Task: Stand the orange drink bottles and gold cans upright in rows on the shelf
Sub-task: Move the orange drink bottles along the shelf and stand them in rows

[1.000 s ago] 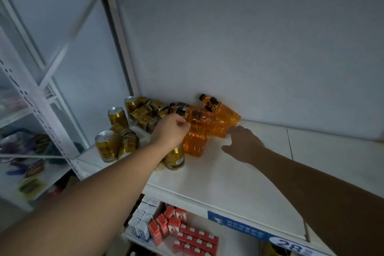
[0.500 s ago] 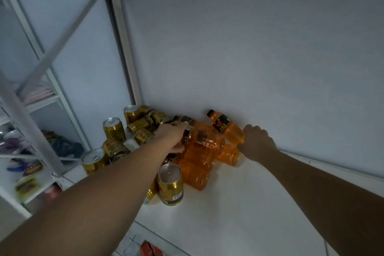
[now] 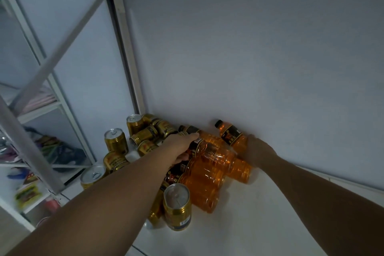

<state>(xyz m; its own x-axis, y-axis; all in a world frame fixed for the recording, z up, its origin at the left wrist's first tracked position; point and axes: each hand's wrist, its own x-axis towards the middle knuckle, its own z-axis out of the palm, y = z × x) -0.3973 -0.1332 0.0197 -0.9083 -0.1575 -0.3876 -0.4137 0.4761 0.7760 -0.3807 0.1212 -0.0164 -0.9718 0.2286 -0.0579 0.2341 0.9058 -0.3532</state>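
Several orange drink bottles point(image 3: 207, 174) lie piled on their sides on the white shelf point(image 3: 259, 218) against the back wall. One orange bottle point(image 3: 229, 134) leans against the wall with its black cap up. My right hand point(image 3: 258, 151) wraps round its lower half. My left hand point(image 3: 181, 145) reaches over the pile and grips the labelled neck end of a lying bottle point(image 3: 209, 150). An upright gold can point(image 3: 177, 207) stands in front of the pile, under my left forearm. More gold cans point(image 3: 145, 134) lie jumbled at the back left, and three point(image 3: 115, 140) stand upright.
A white upright post point(image 3: 126, 48) and a diagonal brace point(image 3: 60, 52) bound the shelf on the left. Beyond them a neighbouring rack point(image 3: 37, 147) holds coloured packets. Bare shelf surface stretches to the right of the bottles.
My right hand moved from above the bare shelf to the leaning bottle and closed on it. My left hand left the front can and reached into the bottle pile. The view moved closer.
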